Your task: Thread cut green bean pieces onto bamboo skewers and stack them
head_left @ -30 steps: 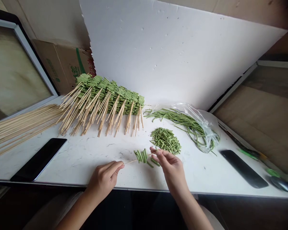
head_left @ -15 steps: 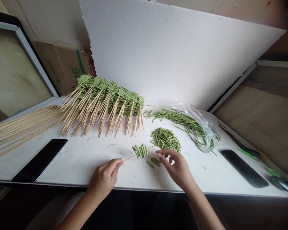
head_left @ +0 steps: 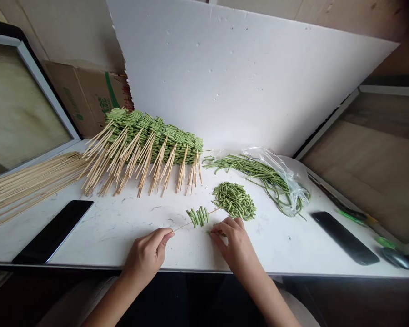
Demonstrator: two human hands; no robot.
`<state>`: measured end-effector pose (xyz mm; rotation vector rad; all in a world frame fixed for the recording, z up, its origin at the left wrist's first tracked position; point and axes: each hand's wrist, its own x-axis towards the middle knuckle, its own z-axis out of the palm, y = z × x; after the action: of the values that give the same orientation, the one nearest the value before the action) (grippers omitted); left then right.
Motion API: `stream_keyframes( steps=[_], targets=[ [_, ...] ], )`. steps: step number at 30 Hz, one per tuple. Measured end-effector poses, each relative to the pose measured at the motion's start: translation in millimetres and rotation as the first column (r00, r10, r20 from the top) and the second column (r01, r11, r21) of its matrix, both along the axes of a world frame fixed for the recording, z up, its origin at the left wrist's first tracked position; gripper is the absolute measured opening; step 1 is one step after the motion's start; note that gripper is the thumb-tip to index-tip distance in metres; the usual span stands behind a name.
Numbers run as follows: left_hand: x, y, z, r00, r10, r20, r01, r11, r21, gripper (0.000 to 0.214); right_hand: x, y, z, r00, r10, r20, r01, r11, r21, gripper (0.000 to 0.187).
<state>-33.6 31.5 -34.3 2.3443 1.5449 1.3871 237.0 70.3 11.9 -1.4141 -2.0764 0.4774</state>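
Note:
My left hand (head_left: 148,256) pinches the near end of a thin bamboo skewer (head_left: 182,225), which points up and to the right. Several short green bean pieces (head_left: 198,216) are threaded on it. My right hand (head_left: 232,241) rests palm down on the white table (head_left: 122,222), fingers curled and pinching at loose bean pieces lying just below the skewer; they are mostly hidden under the fingers. A small heap of cut bean pieces (head_left: 234,200) lies just beyond that hand.
Finished bean skewers (head_left: 146,145) are stacked at the back left, beside a bundle of bare skewers (head_left: 30,181). Long whole beans (head_left: 262,175) spill from a plastic bag (head_left: 286,177). A black phone (head_left: 52,231) lies left; a dark flat object (head_left: 344,238) right.
My right hand let go of the skewer tip, lifted off to the right, then came down onto the loose bean pieces near the table's front. The left hand stayed put.

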Motion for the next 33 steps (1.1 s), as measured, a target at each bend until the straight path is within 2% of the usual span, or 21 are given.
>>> stream_keyframes(
  steps=[3,5,8,11,13,15,18,24,29,33],
  targets=[
    [0,0,-0.4,1.000,0.006,0.008,-0.006,1.000,0.007,0.014,7,6,4.8,0.981,-0.033,-0.190,0.020,0.997,-0.073,0.016],
    [0,0,-1.4,1.000,0.003,0.009,-0.003,1.000,0.011,0.014,13,11,8.7,0.914,-0.106,-0.391,0.018,0.975,-0.223,0.024],
    [-1,0,-3.5,1.000,-0.014,0.008,0.014,1.000,0.000,0.014,23,18,12.3,0.699,-0.259,-0.666,-0.096,0.890,-0.446,0.037],
    [-2,-1,-5.1,0.999,-0.033,0.008,0.034,0.999,-0.024,0.013,27,20,11.9,0.490,-0.356,-0.796,-0.237,0.824,-0.514,0.035],
    [-3,-1,-5.4,0.999,-0.049,0.005,0.049,0.998,-0.042,0.012,27,20,10.4,0.402,-0.382,-0.832,-0.316,0.795,-0.518,0.029],
    [-3,-1,-5.2,0.998,-0.063,0.001,0.063,0.996,-0.058,0.012,26,19,9.2,0.352,-0.402,-0.845,-0.369,0.770,-0.520,0.025],
    [-2,-1,-4.4,0.997,-0.076,0.000,0.076,0.995,-0.063,0.012,24,19,9.8,0.326,-0.405,-0.854,-0.406,0.756,-0.514,0.026],
    [-1,-1,-2.5,0.997,-0.082,-0.005,0.081,0.995,-0.056,0.012,22,17,14.9,0.347,-0.372,-0.861,-0.419,0.760,-0.497,0.029],
    [-1,-1,-2.4,0.997,-0.083,-0.004,0.082,0.996,-0.037,0.013,23,17,14.0,0.332,-0.367,-0.869,-0.414,0.771,-0.484,0.025],
    [-1,0,-2.4,0.996,-0.089,-0.012,0.089,0.996,-0.025,0.014,24,17,13.9,0.365,-0.371,-0.854,-0.390,0.772,-0.502,0.028]
  ],
)
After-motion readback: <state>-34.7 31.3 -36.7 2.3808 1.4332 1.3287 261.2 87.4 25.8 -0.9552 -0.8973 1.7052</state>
